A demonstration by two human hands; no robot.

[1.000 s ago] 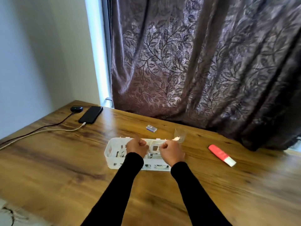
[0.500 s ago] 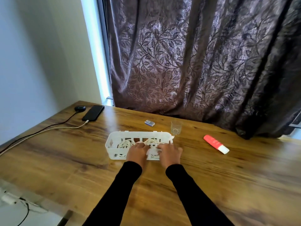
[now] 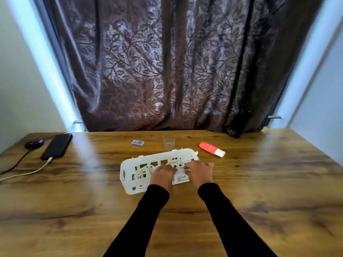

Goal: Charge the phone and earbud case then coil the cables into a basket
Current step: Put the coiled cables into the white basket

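A white slotted basket (image 3: 128, 165) sits mid-table with white coiled cables (image 3: 143, 173) inside. My left hand (image 3: 162, 176) reaches into it, its fingers resting on the coils. My right hand (image 3: 200, 173) is at the basket's right part, fingers curled around a white cable coil (image 3: 176, 162). At the far left lies a black phone (image 3: 57, 145) with a white cable (image 3: 27, 172) plugged into its near end. Beside it, a dark earbud case (image 3: 34, 143) has a black cable (image 3: 16, 164) attached.
Behind the basket stand a clear glass (image 3: 168, 140), a small blue box (image 3: 137, 143) and a red tube with a white cap (image 3: 211, 149). A dark patterned curtain (image 3: 167, 71) hangs along the wooden table's (image 3: 259, 191) far edge.
My hands, earlier fists held over the basket with the coil, have dropped into it and stayed there. The camera view has swung to face the table squarely.
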